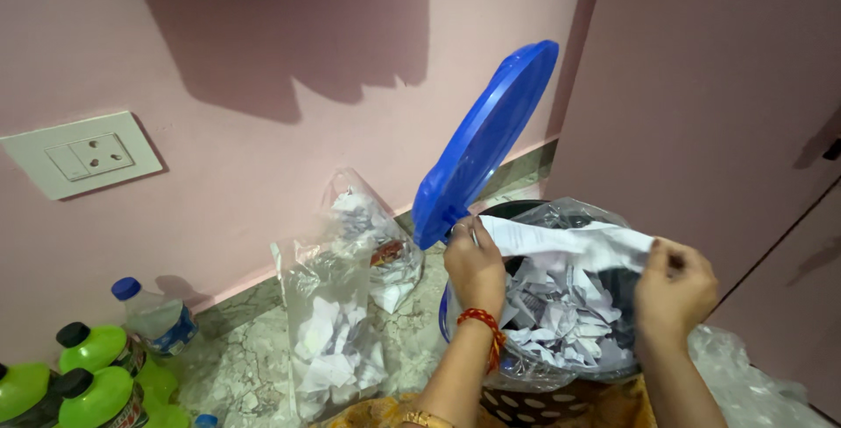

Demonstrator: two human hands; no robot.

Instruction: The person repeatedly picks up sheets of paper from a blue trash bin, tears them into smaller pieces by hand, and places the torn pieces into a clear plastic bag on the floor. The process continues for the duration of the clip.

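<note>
Paper strip (pixel 569 241) pinched taut between left hand (pixel 474 266) and right hand (pixel 673 283) above bin rim (pixel 561 207).

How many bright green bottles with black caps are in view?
3, all at the lower left: one green bottle by the wall, one at the frame's edge, one in front. More may be hidden outside the frame.

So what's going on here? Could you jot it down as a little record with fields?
Left hand: fingers grip one end of a white paper sheet
Right hand: pinches the other end
Below: bin lined with clear plastic, full of crumpled paper
Lid: blue, tilted up
Beside the bin: clear bags of paper scraps
Far left: green bottles
Wall: pink, with a socket
</note>
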